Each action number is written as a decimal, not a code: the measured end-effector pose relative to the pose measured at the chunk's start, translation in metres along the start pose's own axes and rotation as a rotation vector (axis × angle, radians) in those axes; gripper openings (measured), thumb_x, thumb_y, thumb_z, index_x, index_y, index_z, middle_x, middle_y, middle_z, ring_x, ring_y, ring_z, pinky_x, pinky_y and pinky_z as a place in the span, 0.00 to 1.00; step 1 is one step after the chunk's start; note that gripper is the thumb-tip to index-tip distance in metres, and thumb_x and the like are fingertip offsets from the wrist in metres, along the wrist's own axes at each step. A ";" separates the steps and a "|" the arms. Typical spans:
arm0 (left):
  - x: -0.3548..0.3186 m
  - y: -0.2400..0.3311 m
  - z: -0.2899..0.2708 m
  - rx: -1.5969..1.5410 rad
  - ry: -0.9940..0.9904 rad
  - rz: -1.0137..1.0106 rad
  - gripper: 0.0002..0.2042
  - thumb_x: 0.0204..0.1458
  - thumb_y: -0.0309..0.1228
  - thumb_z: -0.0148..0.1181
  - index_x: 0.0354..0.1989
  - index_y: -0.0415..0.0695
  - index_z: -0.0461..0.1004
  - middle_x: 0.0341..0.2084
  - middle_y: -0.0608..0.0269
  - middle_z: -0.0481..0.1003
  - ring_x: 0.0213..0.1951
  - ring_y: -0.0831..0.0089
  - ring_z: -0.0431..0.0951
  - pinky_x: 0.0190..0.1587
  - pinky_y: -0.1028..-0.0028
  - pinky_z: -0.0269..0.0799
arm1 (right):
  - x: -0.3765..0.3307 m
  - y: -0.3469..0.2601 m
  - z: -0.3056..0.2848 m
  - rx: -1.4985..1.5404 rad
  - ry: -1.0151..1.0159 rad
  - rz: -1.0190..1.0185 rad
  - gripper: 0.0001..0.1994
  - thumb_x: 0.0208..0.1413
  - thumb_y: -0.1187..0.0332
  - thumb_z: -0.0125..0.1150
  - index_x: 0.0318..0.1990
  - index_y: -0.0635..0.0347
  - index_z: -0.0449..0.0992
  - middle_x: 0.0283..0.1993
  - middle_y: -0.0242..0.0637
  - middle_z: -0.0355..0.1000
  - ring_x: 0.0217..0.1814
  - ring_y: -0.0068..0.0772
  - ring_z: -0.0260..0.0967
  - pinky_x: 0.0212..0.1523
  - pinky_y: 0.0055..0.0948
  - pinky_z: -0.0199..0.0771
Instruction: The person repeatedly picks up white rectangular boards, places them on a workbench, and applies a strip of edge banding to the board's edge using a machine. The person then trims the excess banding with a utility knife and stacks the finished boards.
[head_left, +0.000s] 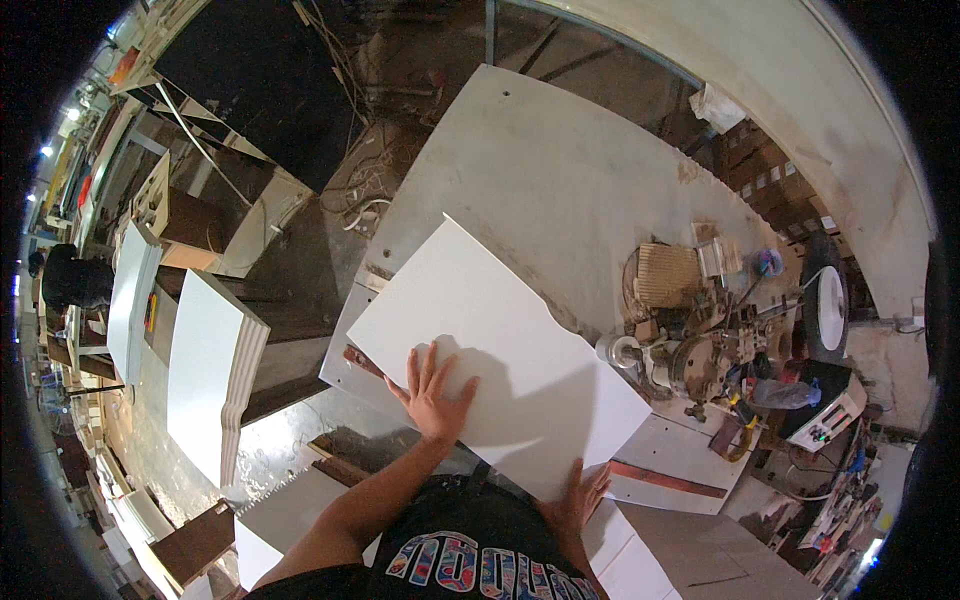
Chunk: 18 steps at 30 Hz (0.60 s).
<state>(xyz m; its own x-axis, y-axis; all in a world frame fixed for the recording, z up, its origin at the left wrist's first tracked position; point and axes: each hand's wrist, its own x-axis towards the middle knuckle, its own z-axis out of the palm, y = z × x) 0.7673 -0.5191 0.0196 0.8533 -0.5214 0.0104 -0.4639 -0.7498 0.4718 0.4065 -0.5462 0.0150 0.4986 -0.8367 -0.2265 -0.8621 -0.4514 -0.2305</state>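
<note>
- One grey worktable (590,170) fills the middle and far part of the scene.
- One white panel (480,300) lies flat on the near side of the table, its wavy far-right edge just beside one pale roller (620,351).
- Two stacks of white panels stand at the left: a nearer stack (205,375) with wavy right edges, and a farther stack (130,300); the sheets are too tightly packed to count.
- One box with a pale control face (826,420) sits at the right.
- The left hand (437,402) presses palm down on the panel's near-left part, fingers spread and pointing far; its forearm slants in from the near left.
- The right hand (580,497) touches the panel's near edge, fingers pointing far, arm tucked beside the torso; whether it pinches the edge, I cannot tell.
- Two reddish strips show on the table: a right strip (668,478) and a left strip (363,360), partly under the panel.
- One clear plastic bottle (784,393) lies beside the box.
</note>
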 end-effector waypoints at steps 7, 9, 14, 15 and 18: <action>0.060 -0.055 -0.012 0.072 0.053 0.003 0.42 0.50 0.56 0.83 0.75 0.60 0.76 0.84 0.66 0.62 0.86 0.54 0.52 0.82 0.25 0.30 | 0.021 -0.030 0.003 -0.067 -0.114 -0.014 0.72 0.42 0.23 0.79 0.89 0.50 0.48 0.87 0.80 0.36 0.90 0.86 0.33 0.84 0.84 0.34; 0.091 -0.082 -0.017 0.062 0.093 -0.043 0.47 0.50 0.58 0.82 0.79 0.59 0.71 0.85 0.65 0.60 0.87 0.54 0.50 0.82 0.25 0.30 | 0.026 -0.039 0.001 -0.032 -0.066 -0.071 0.71 0.44 0.23 0.78 0.89 0.50 0.50 0.86 0.80 0.37 0.90 0.86 0.33 0.84 0.84 0.35; 0.166 -0.139 -0.043 0.083 0.103 -0.160 0.57 0.47 0.65 0.80 0.83 0.50 0.63 0.85 0.57 0.59 0.86 0.55 0.52 0.81 0.24 0.27 | 0.039 -0.062 -0.003 0.078 0.070 -0.162 0.69 0.45 0.24 0.79 0.88 0.53 0.52 0.85 0.82 0.38 0.90 0.87 0.32 0.84 0.84 0.36; 0.180 -0.146 -0.049 0.078 0.046 -0.213 0.57 0.47 0.65 0.80 0.83 0.50 0.63 0.84 0.56 0.60 0.86 0.55 0.53 0.81 0.24 0.26 | 0.042 -0.067 -0.002 0.068 0.055 -0.172 0.70 0.44 0.26 0.80 0.88 0.54 0.51 0.85 0.84 0.36 0.90 0.87 0.30 0.85 0.83 0.34; 0.206 -0.165 -0.066 0.078 -0.098 -0.311 0.58 0.45 0.68 0.81 0.82 0.50 0.64 0.80 0.52 0.65 0.83 0.51 0.57 0.80 0.23 0.26 | 0.048 -0.079 0.001 0.036 0.020 -0.182 0.72 0.43 0.25 0.81 0.88 0.57 0.50 0.85 0.85 0.36 0.90 0.87 0.29 0.85 0.82 0.32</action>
<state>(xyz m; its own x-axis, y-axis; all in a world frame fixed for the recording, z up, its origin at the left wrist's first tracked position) 1.0355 -0.4766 0.0021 0.9316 -0.2967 -0.2100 -0.2052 -0.9061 0.3700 0.4983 -0.5509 0.0217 0.6436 -0.7485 -0.1598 -0.7542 -0.5845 -0.2993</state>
